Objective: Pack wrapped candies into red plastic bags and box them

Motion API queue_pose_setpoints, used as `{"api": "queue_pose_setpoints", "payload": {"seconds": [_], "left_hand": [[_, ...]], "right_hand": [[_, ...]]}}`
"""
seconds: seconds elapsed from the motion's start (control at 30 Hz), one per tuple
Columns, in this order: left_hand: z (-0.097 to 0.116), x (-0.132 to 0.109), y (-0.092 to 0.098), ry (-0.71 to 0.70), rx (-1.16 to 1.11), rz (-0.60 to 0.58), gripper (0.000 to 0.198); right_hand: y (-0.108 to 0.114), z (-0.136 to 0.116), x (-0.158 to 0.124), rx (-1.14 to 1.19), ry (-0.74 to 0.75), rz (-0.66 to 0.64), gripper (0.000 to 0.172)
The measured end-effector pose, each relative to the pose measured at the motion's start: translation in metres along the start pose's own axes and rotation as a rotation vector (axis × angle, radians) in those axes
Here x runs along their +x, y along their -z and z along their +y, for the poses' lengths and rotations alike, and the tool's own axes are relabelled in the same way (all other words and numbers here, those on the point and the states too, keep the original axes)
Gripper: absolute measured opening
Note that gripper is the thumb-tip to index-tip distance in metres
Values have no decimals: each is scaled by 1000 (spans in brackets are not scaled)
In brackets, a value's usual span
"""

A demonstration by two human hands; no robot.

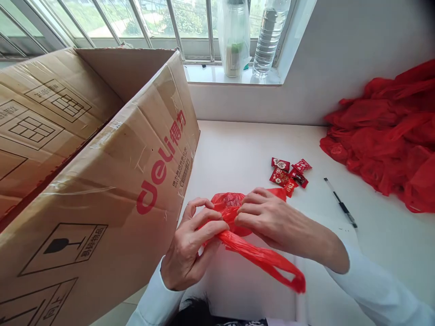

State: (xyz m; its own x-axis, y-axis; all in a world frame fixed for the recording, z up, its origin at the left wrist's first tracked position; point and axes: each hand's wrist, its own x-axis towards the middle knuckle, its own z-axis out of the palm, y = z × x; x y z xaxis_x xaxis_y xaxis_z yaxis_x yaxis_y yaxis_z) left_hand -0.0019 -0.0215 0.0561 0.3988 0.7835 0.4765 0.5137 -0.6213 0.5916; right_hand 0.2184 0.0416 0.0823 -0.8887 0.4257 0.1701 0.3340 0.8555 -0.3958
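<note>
Both my hands grip a small red plastic bag above the white table. My left hand pinches the bag's twisted neck with closed fingers. My right hand is closed on the bag's bunched top just right of it. One red handle loop hangs toward me. Several small red candy packets lie on the table just beyond my right hand.
A large open cardboard box with red lettering fills the left side, close to my left hand. A black pen lies right of the candies. A heap of red plastic bags sits at the far right. Two bottles stand on the windowsill.
</note>
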Motion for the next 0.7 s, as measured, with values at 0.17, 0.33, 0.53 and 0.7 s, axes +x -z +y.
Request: {"api": "queue_pose_setpoints", "payload": {"seconds": [0.17,0.33,0.53,0.7], "left_hand": [[3,-10,6,27,1,-49,29],[1,-21,10,78,37,-117,42],[5,-17,4,271,424,-9,53],[11,-11,-4,346,824,-145,14]], "right_hand": [[-28,16,1,-80,-91,-44,25],[-29,19,-16,-239,-216,-78,37],[-31,4,-31,-548,-399,-40,67],[-31,-10,-44,-547,-450,20,104]]}}
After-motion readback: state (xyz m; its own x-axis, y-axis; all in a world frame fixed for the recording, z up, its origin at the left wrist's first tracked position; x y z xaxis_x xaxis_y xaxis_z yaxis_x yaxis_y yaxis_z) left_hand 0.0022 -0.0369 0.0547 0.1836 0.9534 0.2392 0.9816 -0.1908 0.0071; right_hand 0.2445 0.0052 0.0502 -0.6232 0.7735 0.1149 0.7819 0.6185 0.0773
